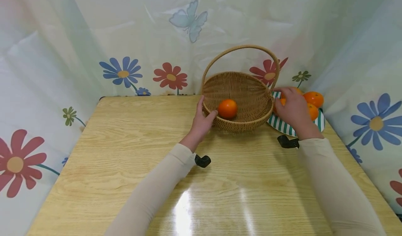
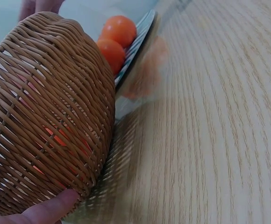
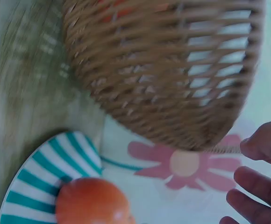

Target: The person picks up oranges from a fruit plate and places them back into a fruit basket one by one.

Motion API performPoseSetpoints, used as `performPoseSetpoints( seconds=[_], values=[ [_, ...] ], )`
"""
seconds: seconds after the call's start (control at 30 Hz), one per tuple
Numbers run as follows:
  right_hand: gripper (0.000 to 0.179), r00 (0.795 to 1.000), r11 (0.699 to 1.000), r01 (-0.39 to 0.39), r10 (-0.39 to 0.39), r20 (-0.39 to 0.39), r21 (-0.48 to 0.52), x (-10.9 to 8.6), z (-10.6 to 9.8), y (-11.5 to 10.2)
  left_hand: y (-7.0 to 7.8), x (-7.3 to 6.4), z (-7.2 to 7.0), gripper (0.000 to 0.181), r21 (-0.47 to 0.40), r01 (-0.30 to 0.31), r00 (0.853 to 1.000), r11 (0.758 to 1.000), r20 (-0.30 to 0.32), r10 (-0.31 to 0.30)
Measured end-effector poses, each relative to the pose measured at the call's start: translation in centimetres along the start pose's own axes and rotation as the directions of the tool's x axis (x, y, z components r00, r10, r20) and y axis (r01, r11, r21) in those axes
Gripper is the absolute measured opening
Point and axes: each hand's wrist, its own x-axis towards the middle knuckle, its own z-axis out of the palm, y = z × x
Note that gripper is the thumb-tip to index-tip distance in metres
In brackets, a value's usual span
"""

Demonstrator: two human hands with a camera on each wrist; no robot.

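Note:
A brown wicker basket [image 1: 249, 89] with an arched handle [image 1: 243, 47] stands at the back of the table, its mouth tilted towards me. One round orange fruit [image 1: 227, 109] lies inside, near the front left rim. My left hand [image 1: 202, 122] grips the basket's left end, its thumb [image 2: 56, 205] against the weave. At the opposite end, my right hand [image 1: 293, 108] holds the basket by the foot of its handle, thumb [image 3: 257, 140] on one side and fingers on the other. Part of this hand's grip is hidden behind the rim.
Right of the basket, partly under my right hand, a green-and-white striped plate [image 1: 284, 127] bears several more orange fruits [image 1: 313, 99]. A flowered curtain [image 1: 150, 30] hangs right behind the wooden table [image 1: 125, 152]. Bare tabletop stretches left and in front.

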Motion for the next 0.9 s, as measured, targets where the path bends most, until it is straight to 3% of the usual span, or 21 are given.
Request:
performPoseSetpoints(
  seconds=[0.3,0.9],
  values=[
    [0.038,0.993,0.995,-0.096,0.095,0.065,0.006,0.2,0.1,1.7,0.2,0.0,0.0,0.077,0.024,-0.022,1.0,0.999,-0.015,0.022],
    [0.061,0.942,0.975,-0.204,0.22,0.252,-0.09,0.1,1.7,5.0,-0.1,-0.6,0.1,0.076,0.045,-0.05,0.998,0.998,-0.02,0.051]
  ],
)
